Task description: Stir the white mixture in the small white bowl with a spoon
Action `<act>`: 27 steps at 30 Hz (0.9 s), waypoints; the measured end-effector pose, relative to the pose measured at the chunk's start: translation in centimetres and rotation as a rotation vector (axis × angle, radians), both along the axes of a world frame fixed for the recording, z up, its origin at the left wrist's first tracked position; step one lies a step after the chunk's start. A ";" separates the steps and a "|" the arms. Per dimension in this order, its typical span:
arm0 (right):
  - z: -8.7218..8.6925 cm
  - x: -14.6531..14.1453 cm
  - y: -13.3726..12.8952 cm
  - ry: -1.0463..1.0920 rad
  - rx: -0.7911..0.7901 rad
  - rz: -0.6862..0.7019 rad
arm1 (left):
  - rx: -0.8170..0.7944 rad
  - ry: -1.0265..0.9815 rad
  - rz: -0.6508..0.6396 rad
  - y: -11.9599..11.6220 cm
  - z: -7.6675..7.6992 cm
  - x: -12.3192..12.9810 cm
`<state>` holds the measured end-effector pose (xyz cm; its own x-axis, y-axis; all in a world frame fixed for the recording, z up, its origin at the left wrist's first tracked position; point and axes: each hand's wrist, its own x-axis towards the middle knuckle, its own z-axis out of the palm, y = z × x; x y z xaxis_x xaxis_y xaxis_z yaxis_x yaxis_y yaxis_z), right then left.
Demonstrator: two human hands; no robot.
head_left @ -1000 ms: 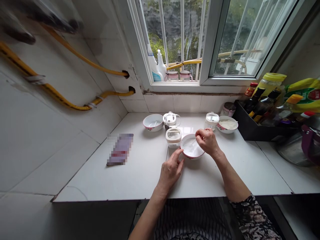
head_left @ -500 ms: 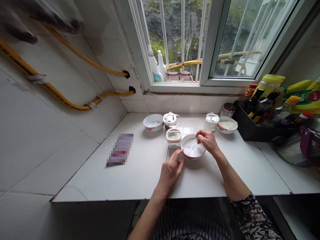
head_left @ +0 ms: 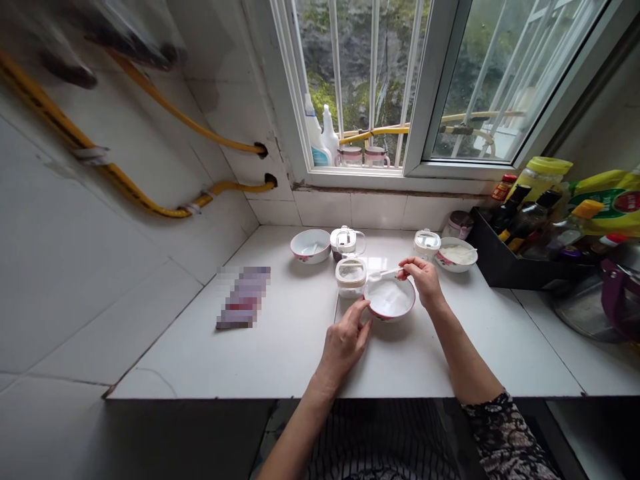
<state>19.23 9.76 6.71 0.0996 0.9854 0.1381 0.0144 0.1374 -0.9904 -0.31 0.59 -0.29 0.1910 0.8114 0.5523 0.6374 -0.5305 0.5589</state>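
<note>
A bowl of white powder (head_left: 391,298) stands on the white counter. My right hand (head_left: 421,277) pinches the handle of a small white spoon (head_left: 384,274), which is over the bowl's far side. My left hand (head_left: 349,337) touches the bowl's near left rim with its fingertips. Left of the bowl is a square clear jar with a pale rim (head_left: 351,277). Behind that jar stands another lidded jar (head_left: 345,243), beside a white bowl (head_left: 310,247) with a spoon in it. Further right are a white-lidded jar (head_left: 427,244) and a bowl with pale contents (head_left: 456,255).
A black box of bottles (head_left: 523,263) stands at the right, near a metal pot with a purple handle (head_left: 616,297). A blurred purple packet (head_left: 244,298) lies on the left of the counter (head_left: 280,360). Behind is a barred window; yellow hoses run along the left wall.
The spoon has risen from the powder to above the bowl's far side, held flatter. My right hand has shifted slightly right. The whole view has moved a little.
</note>
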 end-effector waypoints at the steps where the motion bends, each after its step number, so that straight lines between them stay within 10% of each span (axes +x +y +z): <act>1: -0.1 -0.4 -0.1 0.003 0.028 -0.005 | 0.000 -0.003 -0.002 0.0 0.0 0.0; 12: 0.0 -3.6 -2.1 -0.743 0.829 -0.010 | 0.012 0.004 0.014 0.0 0.0 0.0; 18: 0.5 -1.2 -1.9 -0.644 0.632 -0.185 | 0.008 0.008 0.012 -0.1 0.1 0.0; 27: -0.6 -0.8 -1.3 -0.847 0.463 -0.062 | 0.016 0.023 0.025 -0.1 0.0 -0.1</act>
